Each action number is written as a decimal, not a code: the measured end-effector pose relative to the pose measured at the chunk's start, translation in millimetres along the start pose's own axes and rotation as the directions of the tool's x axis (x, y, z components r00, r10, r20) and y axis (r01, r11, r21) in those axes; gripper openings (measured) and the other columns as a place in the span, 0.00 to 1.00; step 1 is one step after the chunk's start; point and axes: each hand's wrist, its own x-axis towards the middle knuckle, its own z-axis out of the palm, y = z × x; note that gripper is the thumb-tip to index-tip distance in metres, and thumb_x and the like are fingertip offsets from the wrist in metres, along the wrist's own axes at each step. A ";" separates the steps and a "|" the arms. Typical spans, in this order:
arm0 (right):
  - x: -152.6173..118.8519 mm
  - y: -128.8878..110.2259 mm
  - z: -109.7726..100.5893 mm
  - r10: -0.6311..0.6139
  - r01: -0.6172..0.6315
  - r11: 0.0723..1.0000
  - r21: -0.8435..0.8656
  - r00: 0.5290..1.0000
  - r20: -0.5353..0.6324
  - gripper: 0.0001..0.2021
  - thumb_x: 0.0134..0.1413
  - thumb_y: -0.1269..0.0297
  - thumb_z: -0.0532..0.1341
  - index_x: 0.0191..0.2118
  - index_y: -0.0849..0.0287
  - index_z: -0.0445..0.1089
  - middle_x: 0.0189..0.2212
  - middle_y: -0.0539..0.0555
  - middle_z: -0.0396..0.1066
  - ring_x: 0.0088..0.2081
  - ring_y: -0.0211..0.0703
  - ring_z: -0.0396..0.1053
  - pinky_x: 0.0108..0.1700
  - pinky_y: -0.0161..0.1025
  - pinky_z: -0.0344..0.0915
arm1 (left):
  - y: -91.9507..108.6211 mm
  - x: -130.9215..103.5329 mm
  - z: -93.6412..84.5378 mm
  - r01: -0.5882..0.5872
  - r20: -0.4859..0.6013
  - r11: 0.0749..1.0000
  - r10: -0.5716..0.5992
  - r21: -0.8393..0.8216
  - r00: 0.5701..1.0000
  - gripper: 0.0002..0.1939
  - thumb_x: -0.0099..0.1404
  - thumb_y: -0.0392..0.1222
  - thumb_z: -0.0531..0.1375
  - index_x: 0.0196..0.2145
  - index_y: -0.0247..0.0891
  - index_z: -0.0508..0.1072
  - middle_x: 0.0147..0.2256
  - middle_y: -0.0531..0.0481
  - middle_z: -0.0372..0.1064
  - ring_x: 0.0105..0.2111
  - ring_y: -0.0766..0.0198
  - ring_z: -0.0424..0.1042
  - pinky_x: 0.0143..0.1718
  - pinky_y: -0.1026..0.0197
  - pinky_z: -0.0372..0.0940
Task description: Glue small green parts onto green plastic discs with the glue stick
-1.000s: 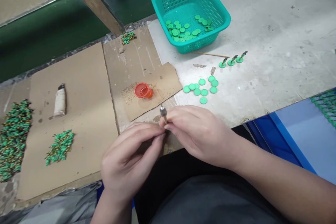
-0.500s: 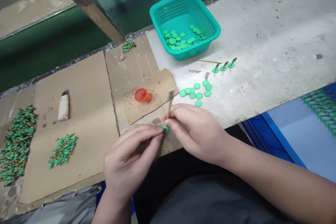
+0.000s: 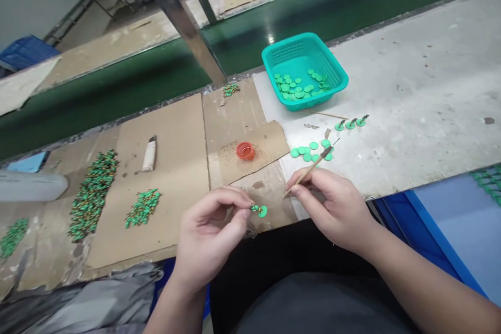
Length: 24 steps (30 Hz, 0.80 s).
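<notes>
Between thumb and forefinger, my left hand (image 3: 213,237) pinches a small green and gold figure (image 3: 256,209) with a green disc at its right end. My right hand (image 3: 332,206) grips a thin wooden stick (image 3: 309,173) with a dark tip pointing up and right, apart from the figure. Loose green discs (image 3: 307,157) lie just beyond my right hand. Three discs with dark upright pieces (image 3: 350,124) stand farther right. A small red cup (image 3: 245,151) sits on cardboard beyond both hands.
A teal basket (image 3: 305,102) holding green discs is at the back. Piles of small green and gold pieces (image 3: 94,195) lie on the left, near a wrapped tool (image 3: 149,155) on the cardboard (image 3: 176,141). Another stick (image 3: 326,114) lies before the basket.
The view has shifted left, showing more of the table there. My right hand has moved away from my left, and the stick now tilts right. The held figure and disc show more fully.
</notes>
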 end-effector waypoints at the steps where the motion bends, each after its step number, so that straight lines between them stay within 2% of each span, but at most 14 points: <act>1: -0.6 0.2 -0.3 0.003 -0.003 1.000 -0.010 1.000 0.007 0.06 0.80 0.70 0.64 0.47 0.53 0.78 0.40 0.51 0.86 0.41 0.44 0.86 0.47 0.38 0.83 | 4.1 0.6 -0.9 0.011 0.008 1.000 -0.011 -0.019 1.000 0.08 0.69 0.39 0.78 0.33 0.42 0.85 0.32 0.48 0.83 0.32 0.62 0.84 0.34 0.66 0.80; 6: -2.8 1.3 -0.7 0.018 -0.017 0.999 -0.034 1.000 0.016 0.06 0.80 0.68 0.65 0.47 0.52 0.79 0.40 0.53 0.87 0.41 0.47 0.87 0.47 0.42 0.85 | 21.3 4.5 -3.0 0.098 0.085 0.989 -0.089 -0.107 0.992 0.18 0.68 0.51 0.81 0.29 0.40 0.82 0.27 0.47 0.79 0.26 0.61 0.79 0.26 0.63 0.76; 11: -3.6 1.4 0.6 0.029 -0.029 1.000 -0.009 0.999 0.015 0.06 0.80 0.68 0.64 0.47 0.52 0.79 0.40 0.53 0.87 0.41 0.47 0.87 0.47 0.41 0.85 | 30.9 9.3 -4.1 0.150 0.139 0.978 -0.130 -0.146 0.982 0.19 0.65 0.52 0.82 0.28 0.40 0.81 0.27 0.47 0.78 0.25 0.63 0.76 0.24 0.63 0.75; 15: -4.0 2.5 0.7 0.029 -0.029 1.000 0.003 1.000 0.007 0.06 0.79 0.67 0.65 0.47 0.52 0.80 0.40 0.53 0.87 0.41 0.48 0.87 0.47 0.42 0.85 | 33.8 10.1 -4.4 0.148 0.158 0.977 -0.124 -0.151 0.980 0.18 0.65 0.51 0.82 0.29 0.40 0.81 0.27 0.47 0.77 0.25 0.63 0.76 0.25 0.63 0.75; 21: -1.5 5.2 2.9 0.038 -0.039 0.994 0.103 0.999 0.012 0.06 0.78 0.68 0.65 0.46 0.54 0.80 0.41 0.54 0.86 0.43 0.48 0.86 0.50 0.42 0.83 | 35.9 10.2 -0.6 0.111 0.149 0.987 -0.093 -0.115 0.984 0.23 0.66 0.58 0.82 0.29 0.40 0.82 0.26 0.46 0.77 0.25 0.62 0.75 0.24 0.63 0.75; 24: -3.7 2.9 2.9 0.036 -0.033 0.986 0.166 0.999 -0.013 0.06 0.78 0.68 0.65 0.45 0.55 0.80 0.41 0.55 0.86 0.43 0.48 0.86 0.51 0.43 0.83 | 36.8 13.1 3.0 0.078 0.143 0.993 -0.065 -0.088 0.988 0.17 0.67 0.54 0.82 0.31 0.41 0.84 0.26 0.47 0.79 0.23 0.62 0.77 0.24 0.65 0.75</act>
